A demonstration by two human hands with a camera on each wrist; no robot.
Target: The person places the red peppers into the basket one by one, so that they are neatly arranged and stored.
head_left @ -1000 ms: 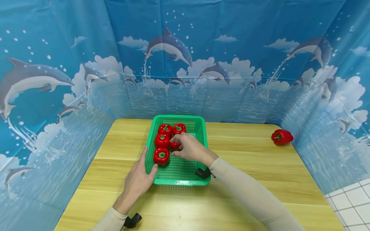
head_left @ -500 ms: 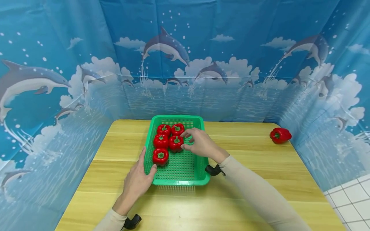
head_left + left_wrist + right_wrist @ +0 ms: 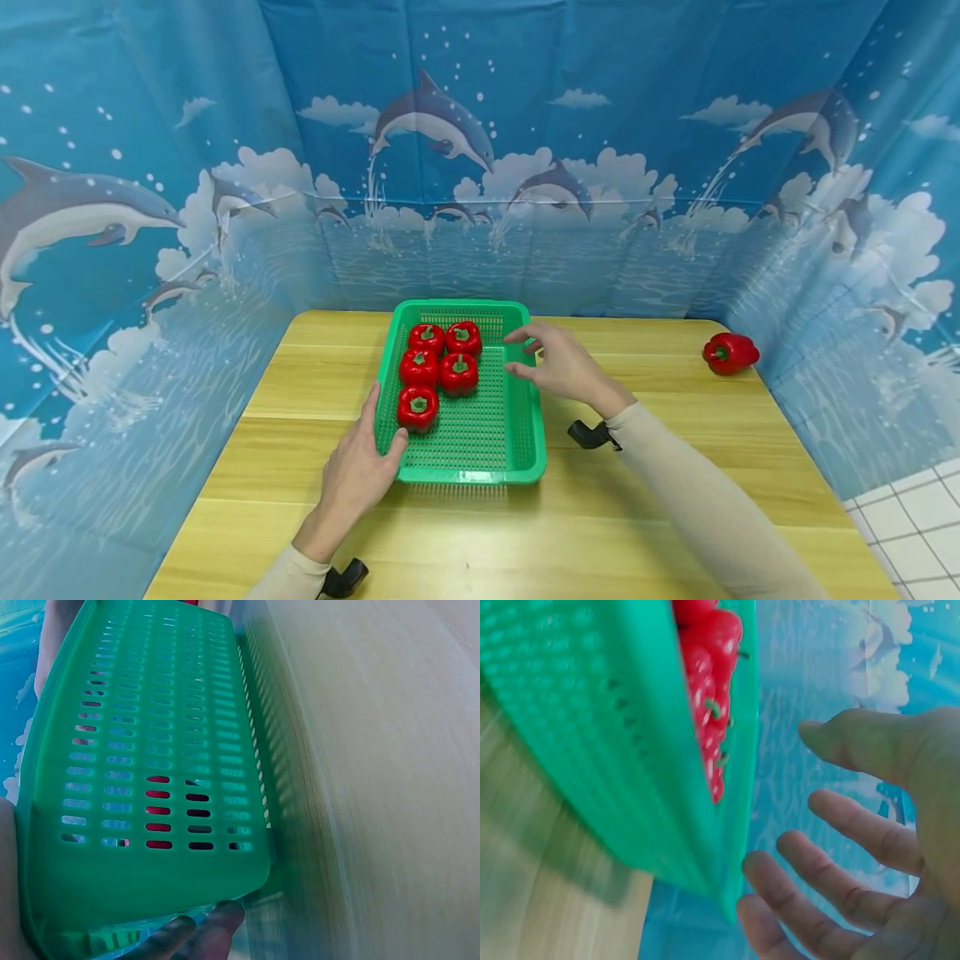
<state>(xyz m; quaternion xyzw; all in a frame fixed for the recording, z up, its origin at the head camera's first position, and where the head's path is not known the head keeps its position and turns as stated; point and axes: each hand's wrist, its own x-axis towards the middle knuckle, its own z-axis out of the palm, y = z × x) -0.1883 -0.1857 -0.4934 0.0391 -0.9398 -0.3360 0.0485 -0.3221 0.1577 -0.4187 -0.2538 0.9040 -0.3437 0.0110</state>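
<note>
A green perforated basket stands on the table with several red bell peppers inside, grouped at its left and back. My left hand holds the basket's left side near the front corner, thumb over the rim and fingers outside. In the left wrist view, fingertips show round the corner of the basket wall. Over the basket's right rim hovers my right hand, fingers spread and holding nothing. In the right wrist view that hand is apart from the basket and its peppers.
One more red bell pepper lies on its side near the table's right edge. The wooden table is bordered by a dolphin-print curtain at the back and sides. White tiles show at lower right.
My right hand has let go of a pepper in the basket's middle row and moved right, out over the right rim. The left hand stays on the basket.
</note>
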